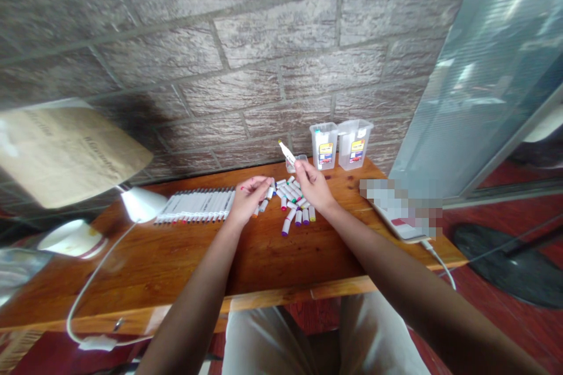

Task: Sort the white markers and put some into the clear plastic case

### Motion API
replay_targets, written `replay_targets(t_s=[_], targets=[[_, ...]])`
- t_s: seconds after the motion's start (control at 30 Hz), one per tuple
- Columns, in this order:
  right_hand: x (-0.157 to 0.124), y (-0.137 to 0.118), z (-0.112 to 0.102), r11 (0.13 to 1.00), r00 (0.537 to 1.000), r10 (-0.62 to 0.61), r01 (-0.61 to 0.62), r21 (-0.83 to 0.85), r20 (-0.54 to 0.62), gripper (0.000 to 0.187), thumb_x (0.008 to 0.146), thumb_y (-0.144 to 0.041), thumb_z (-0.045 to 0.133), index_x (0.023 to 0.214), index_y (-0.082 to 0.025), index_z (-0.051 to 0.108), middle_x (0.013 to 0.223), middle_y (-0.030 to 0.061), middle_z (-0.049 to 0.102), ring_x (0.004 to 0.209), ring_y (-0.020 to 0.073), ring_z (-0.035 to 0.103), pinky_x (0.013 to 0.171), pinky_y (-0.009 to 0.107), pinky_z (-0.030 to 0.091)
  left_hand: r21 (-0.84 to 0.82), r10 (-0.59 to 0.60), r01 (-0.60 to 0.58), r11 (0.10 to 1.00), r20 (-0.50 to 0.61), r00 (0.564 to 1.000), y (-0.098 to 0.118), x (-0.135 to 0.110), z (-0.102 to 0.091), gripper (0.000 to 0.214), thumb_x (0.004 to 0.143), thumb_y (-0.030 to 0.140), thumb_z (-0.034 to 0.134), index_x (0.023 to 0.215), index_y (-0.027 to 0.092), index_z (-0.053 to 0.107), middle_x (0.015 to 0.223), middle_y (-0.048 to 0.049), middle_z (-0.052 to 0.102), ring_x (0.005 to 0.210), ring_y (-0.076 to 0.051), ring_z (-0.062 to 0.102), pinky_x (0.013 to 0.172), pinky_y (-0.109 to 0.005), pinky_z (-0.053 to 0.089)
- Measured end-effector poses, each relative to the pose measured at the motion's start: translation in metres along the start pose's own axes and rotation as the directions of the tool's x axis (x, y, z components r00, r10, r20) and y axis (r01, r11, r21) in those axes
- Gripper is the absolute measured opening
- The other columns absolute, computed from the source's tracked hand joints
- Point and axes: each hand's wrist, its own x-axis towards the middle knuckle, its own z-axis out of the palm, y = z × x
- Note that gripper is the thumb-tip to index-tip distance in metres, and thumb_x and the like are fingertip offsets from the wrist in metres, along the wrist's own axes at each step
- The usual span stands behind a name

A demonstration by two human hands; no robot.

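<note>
My right hand is closed around a white marker, raised above the table and tilted, its uncapped-looking yellowish tip pointing up and to the left. My left hand is closed, with a small white cap at its fingertips. Between and below both hands lies a loose heap of white marker caps with purple, red, green and yellow ends. Left of my left hand, a row of white markers lies side by side, with dark ends towards the wall.
Two clear plastic boxes with yellow labels stand against the brick wall, one holding something green-tipped. A small clear lid or tray is behind my right hand. A lamp, a paper cup and a cabled, blurred-out device flank the work area.
</note>
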Motion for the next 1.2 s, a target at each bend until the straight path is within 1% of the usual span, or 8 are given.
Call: replay_targets(t_s=[0.1,0.2,0.4,0.53,0.63,0.87,0.97,1.2], targets=[[0.002,0.005,-0.002,0.995,0.991,-0.030,0.017,-0.100,-0.130,0.048,0.097,-0.059,0.043,0.099,-0.019,0.069,0.076,0.0010,0.061,0.074,0.0176,0.057,0.073,0.028,0.044,-0.008,0.013,-0.013,1.000,-0.024,1.000,-0.002,0.001,-0.001,0.040,0.076,0.054,0.078,0.084,0.016,0.075,0.050,0.0053,0.048,0.045,-0.007,0.040,0.046,-0.022,0.033],[0.004,0.013,-0.002,0.989,0.991,0.032,-0.051,-0.139,-0.134,0.048,0.096,-0.059,0.047,0.091,-0.018,0.070,0.072,0.0019,0.063,0.070,0.0177,0.059,0.070,0.028,0.044,-0.011,0.017,-0.017,1.000,-0.031,0.999,-0.001,0.001,-0.001,0.038,0.076,0.053,0.078,0.084,0.016,0.075,0.050,0.0052,0.049,0.045,-0.007,0.041,0.046,-0.022,0.033],[0.004,0.014,-0.001,0.993,0.988,-0.003,-0.015,-0.118,-0.156,0.046,0.096,-0.059,0.047,0.106,-0.021,0.071,0.070,-0.0004,0.062,0.067,0.0177,0.056,0.067,0.029,0.045,-0.003,0.019,-0.019,1.000,-0.030,0.999,-0.001,0.000,0.000,0.038,0.076,0.054,0.077,0.081,0.016,0.074,0.049,0.0057,0.047,0.044,-0.007,0.040,0.045,-0.022,0.032],[0.004,0.012,-0.003,0.994,0.986,0.001,-0.019,-0.109,-0.168,0.045,0.093,-0.060,0.053,0.104,-0.023,0.075,0.089,0.0024,0.073,0.083,0.0202,0.063,0.080,0.030,0.049,0.009,0.021,-0.021,1.000,-0.035,0.999,0.000,0.001,0.001,0.040,0.075,0.056,0.078,0.080,0.016,0.074,0.049,0.0058,0.047,0.043,-0.007,0.039,0.045,-0.022,0.032],[0.004,0.013,-0.004,0.990,0.993,0.033,-0.048,-0.131,-0.115,0.047,0.092,-0.062,0.054,0.097,-0.020,0.076,0.087,0.0031,0.074,0.084,0.0202,0.064,0.081,0.030,0.048,0.012,0.010,-0.010,1.000,-0.032,0.999,0.001,0.000,0.001,0.041,0.074,0.056,0.078,0.080,0.016,0.074,0.049,0.0057,0.048,0.043,-0.007,0.039,0.044,-0.022,0.031],[0.003,0.011,-0.002,0.986,0.999,0.019,-0.025,-0.162,-0.034,0.052,0.091,-0.065,0.052,0.078,-0.019,0.071,0.068,0.0010,0.066,0.064,0.0151,0.056,0.062,0.027,0.042,0.003,-0.013,0.013,1.000,-0.032,0.999,0.003,-0.001,0.002,0.040,0.074,0.055,0.078,0.081,0.016,0.074,0.050,0.0054,0.048,0.043,-0.007,0.039,0.044,-0.022,0.030],[0.000,0.004,0.001,0.993,0.999,0.045,-0.045,-0.108,-0.002,0.053,0.088,-0.068,0.054,0.077,-0.019,0.069,0.066,0.0003,0.064,0.058,0.0134,0.051,0.056,0.026,0.038,-0.006,-0.019,0.019,1.000,-0.021,1.000,0.006,-0.002,0.002,0.041,0.074,0.056,0.078,0.084,0.016,0.073,0.051,0.0056,0.048,0.045,-0.007,0.039,0.045,-0.022,0.030],[-0.012,-0.008,0.012,1.000,0.956,-0.005,-0.003,0.027,0.293,0.051,0.089,-0.067,0.055,0.074,-0.019,0.064,0.067,-0.0009,0.061,0.056,0.0105,0.050,0.053,0.023,0.037,-0.032,-0.025,0.029,0.999,0.129,0.991,0.008,-0.005,0.002,0.044,0.081,0.059,0.072,0.093,0.017,0.073,0.056,0.0046,0.050,0.048,-0.008,0.042,0.047,-0.021,0.033]])
